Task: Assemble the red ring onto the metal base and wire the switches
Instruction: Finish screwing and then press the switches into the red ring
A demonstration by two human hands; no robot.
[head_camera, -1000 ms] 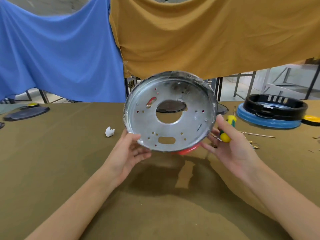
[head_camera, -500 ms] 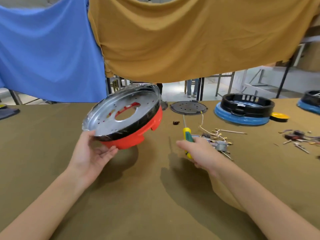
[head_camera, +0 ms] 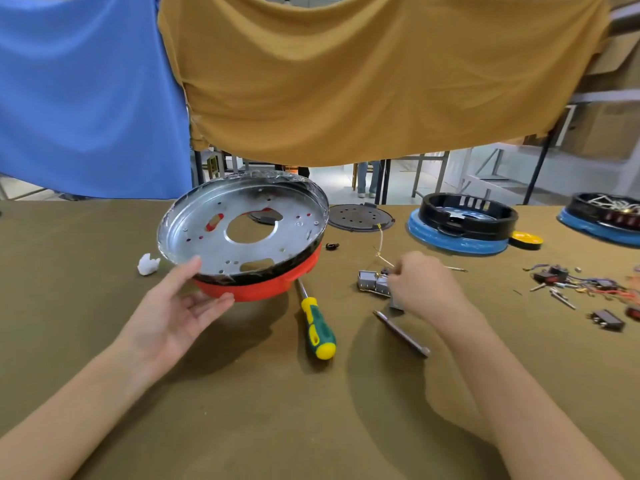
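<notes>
Olive cloth table (head_camera: 242,427), matte. Metal base (head_camera: 242,226): round stamped galvanised pan with central hole and punched slots, open face tilted toward the camera, seated in the glossy red ring (head_camera: 263,289), held above the table left of centre. Left hand (head_camera: 173,313) grips the near rim, thumb on top, fingers beneath. Right hand (head_camera: 426,285) curled over a small grey metal switch block (head_camera: 372,282); grip cannot be confirmed. Screwdriver (head_camera: 317,323), green-yellow handle nearest, shaft pointing away.
</notes>
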